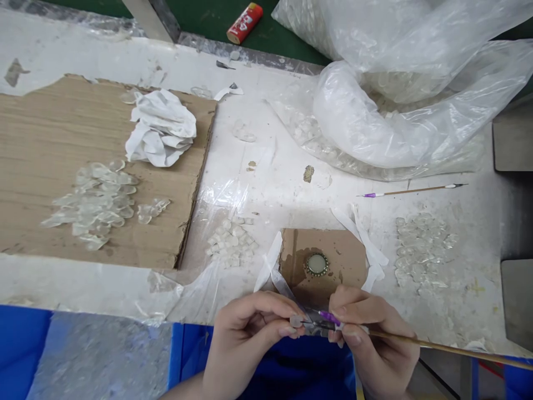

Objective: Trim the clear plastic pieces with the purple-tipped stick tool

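Left hand (245, 344) pinching glass (296, 321), right (375, 339) gripping stick (437, 345)

**Scuffed white workbench over a green floor**

The bench top (266, 72) is white-painted and pretty beat up, all chips and stains, with a worn metal strip (250, 53) along the far edge and a pale post (152, 16) beside it. Past that it's green floor (291, 39), with a small red canister (245, 23) lying there. Blue plastic crates (20, 333) sit low along the near side, two grey panels (514, 139) stand off right, and the light's flat and even.
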{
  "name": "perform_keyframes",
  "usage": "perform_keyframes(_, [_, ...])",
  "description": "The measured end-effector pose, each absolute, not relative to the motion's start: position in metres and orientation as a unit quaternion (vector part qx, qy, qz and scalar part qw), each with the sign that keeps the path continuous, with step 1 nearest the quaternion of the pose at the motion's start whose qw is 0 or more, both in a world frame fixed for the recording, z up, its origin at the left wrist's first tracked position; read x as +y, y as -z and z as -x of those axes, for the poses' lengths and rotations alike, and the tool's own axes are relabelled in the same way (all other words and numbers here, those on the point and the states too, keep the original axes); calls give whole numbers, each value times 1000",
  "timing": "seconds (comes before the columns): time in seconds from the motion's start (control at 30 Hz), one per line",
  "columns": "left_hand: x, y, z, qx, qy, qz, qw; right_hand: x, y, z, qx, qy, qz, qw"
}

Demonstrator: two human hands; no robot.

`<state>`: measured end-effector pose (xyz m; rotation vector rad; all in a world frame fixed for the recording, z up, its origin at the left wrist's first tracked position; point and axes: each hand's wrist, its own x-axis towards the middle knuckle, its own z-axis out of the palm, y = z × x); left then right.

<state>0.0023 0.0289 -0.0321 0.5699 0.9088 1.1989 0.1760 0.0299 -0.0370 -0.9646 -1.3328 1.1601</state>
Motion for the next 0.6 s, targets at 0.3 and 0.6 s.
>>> perform_keyframes(0.3, [29, 33, -3, 394, -536, -258, 700, 34, 37, -174, -560, -494, 404, 529])
perform_keyframes(0.6, [29, 33, -2, 403, -534, -254, 698, 31, 40, -177, -530, -522, 402, 534])
